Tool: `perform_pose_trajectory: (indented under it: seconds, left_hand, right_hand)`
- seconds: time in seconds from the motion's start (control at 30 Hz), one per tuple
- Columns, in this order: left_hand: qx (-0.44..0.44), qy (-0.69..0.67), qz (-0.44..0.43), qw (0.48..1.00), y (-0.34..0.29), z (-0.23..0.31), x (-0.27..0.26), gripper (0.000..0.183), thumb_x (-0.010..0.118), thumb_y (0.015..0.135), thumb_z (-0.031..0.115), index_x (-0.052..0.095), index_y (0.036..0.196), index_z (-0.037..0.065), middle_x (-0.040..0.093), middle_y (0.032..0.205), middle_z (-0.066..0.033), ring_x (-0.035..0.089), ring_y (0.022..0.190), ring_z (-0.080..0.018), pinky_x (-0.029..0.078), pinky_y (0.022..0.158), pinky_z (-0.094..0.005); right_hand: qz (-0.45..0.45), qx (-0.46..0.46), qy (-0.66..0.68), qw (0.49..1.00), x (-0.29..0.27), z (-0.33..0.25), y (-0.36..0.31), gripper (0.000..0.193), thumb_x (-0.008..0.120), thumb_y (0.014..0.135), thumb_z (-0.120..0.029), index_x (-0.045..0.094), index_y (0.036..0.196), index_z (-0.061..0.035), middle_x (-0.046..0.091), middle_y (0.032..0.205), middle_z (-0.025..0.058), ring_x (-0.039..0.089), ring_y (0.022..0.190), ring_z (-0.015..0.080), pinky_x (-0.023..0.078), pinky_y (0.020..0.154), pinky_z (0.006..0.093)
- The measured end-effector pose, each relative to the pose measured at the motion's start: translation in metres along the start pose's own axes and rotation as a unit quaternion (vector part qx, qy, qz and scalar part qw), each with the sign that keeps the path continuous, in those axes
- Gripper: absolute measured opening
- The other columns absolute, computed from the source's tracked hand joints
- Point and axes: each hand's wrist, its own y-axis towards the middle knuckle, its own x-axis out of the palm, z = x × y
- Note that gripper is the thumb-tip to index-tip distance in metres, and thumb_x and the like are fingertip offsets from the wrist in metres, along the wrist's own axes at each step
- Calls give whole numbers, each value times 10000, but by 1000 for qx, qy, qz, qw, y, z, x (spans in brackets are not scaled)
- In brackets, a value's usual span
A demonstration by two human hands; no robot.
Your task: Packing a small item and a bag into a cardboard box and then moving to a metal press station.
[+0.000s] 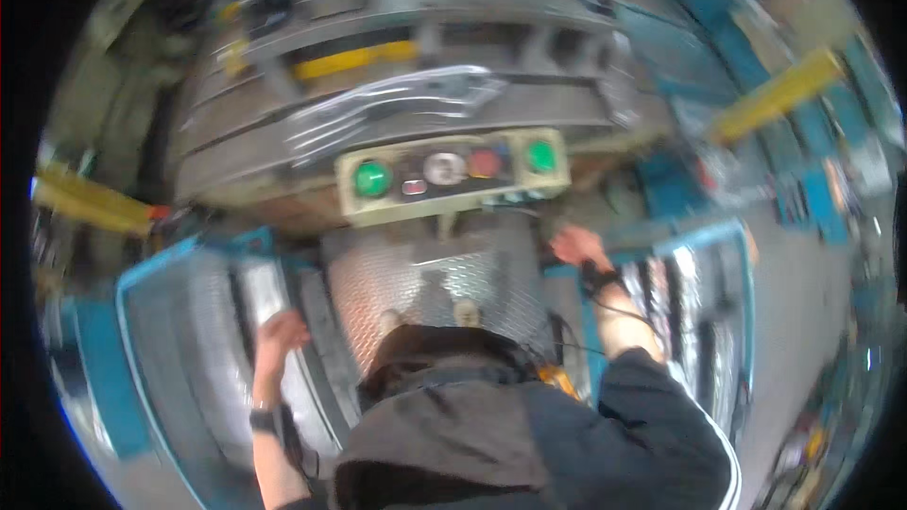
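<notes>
My left hand [282,332], blurred by motion, is over the left blue-rimmed bin [194,321], beside long shiny metal strips [260,293]. Its finger shape is too smeared to read, and nothing shows in it. Out in front on the right, my right hand [576,246] hovers with loosely spread fingers and no object visible in it. It is nearest to the right end of a beige control box [453,210], below a green button [541,157]. A second green button [372,178] and a red button [485,163] sit on that box. Behind it, a shiny shaped metal part [397,99] lies on the machine bed.
A blue-rimmed bin [751,293] with shiny metal pieces stands to the right. Underfoot is a metal tread plate [482,274]. Yellow posts [779,94] flank the machine on both sides. A yellow-orange object [559,380] and dark cables are close to my right side.
</notes>
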Motion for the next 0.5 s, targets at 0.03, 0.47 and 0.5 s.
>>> perform_pose_trajectory:
  seconds: [0.03, 0.47, 0.5]
  left_hand:
    - [5, -126, 81, 989, -23, -16, -10, 270, 600, 907, 230, 598, 1074, 16, 643, 866, -96, 660, 751, -213, 520, 643, -303]
    - [-34, -162, -15, 986, 76, -22, 56, 197, 612, 889, 230, 609, 1029, 92, 623, 802, -42, 635, 731, -211, 515, 624, -336]
    - [13, -97, -26, 995, 75, -22, 56, 226, 629, 895, 243, 598, 1046, 78, 615, 781, -38, 620, 689, -182, 501, 592, -306]
  right_hand:
    - [120, 1, -13, 993, 120, 3, -12, 434, 475, 961, -300, 505, 1280, -7, 568, 1191, 216, 568, 1133, 382, 458, 971, 499]
    - [38, -53, 113, 991, 190, -11, -45, 260, 564, 940, -203, 544, 1115, -12, 622, 925, 120, 653, 864, 302, 540, 720, 444]
    - [30, -41, 116, 992, 196, -11, -44, 241, 574, 936, -201, 555, 1087, -14, 627, 885, 106, 662, 823, 291, 548, 686, 441]
